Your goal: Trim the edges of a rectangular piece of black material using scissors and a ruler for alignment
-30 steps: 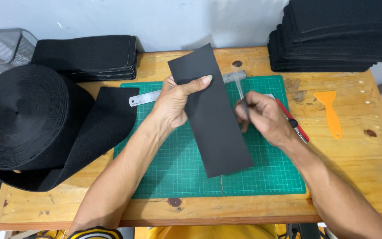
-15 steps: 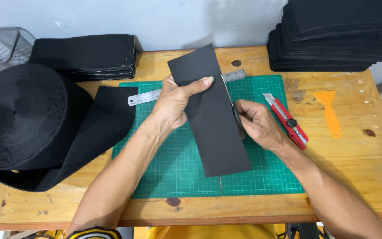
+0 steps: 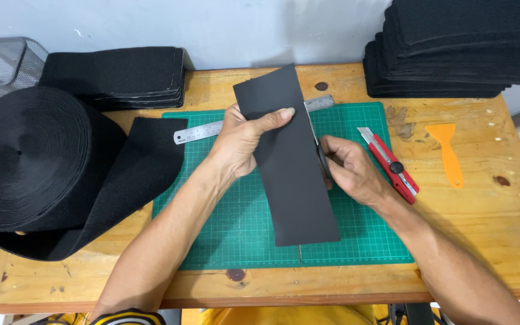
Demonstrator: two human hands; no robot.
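Red cutter now set down, both hands' fingers pinching black strip edges

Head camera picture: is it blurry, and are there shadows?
Head view: sharp all over, even the grid on the green mat. Soft, even light with no glare. Faint shadows lie under the black strip and beside the right hand; the left hand is clear too.

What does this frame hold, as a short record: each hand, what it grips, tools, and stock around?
Left hand: grip on the upper left edge of the black strip, thumb across its face
Right hand: at the strip's right edge, fingers curled on it
Surface: green cutting mat on wooden table
Tools: steel ruler, red knife, orange scraper
Stock: black roll, cut stacks
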